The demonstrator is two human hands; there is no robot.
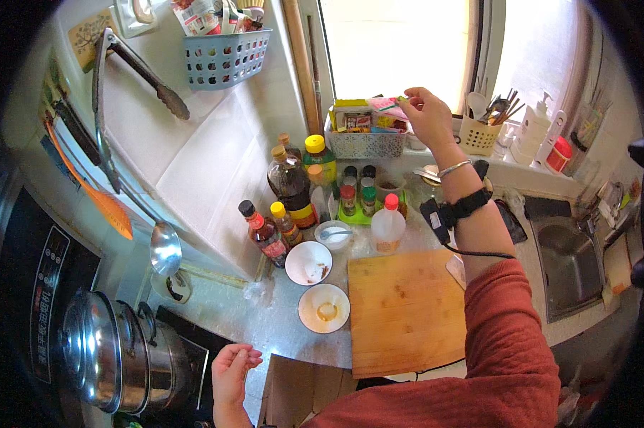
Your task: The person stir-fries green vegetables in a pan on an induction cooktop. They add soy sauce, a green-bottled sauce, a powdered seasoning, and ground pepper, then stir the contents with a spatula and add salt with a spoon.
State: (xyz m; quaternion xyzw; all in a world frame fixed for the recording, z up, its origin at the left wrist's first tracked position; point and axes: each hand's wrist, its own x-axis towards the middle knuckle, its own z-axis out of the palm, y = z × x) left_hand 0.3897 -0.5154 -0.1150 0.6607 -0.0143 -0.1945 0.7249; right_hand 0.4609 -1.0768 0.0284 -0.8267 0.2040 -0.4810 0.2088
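My right hand [428, 115] reaches up to the windowsill, its fingertips pinching the corner of a pink plastic packet [384, 107]. The packet lies at the top of a white lattice basket [365, 145] filled with food packets. Low in the view, my left hand [234, 369] hovers near the counter's front edge, loosely curled and holding nothing. Right of it are a white bowl with yellowish residue [323, 308] and a wooden cutting board [407, 315]. Behind that bowl stands another white bowl with dark bits [308, 262].
Sauce bottles [265, 235], a bowl of white granules with a spoon [333, 235], a red-capped bottle [388, 227] and a green spice rack [354, 214] line the back. A steel pot [102, 353] stands left, below hanging tongs [101, 107]. A sink [568, 262] is right.
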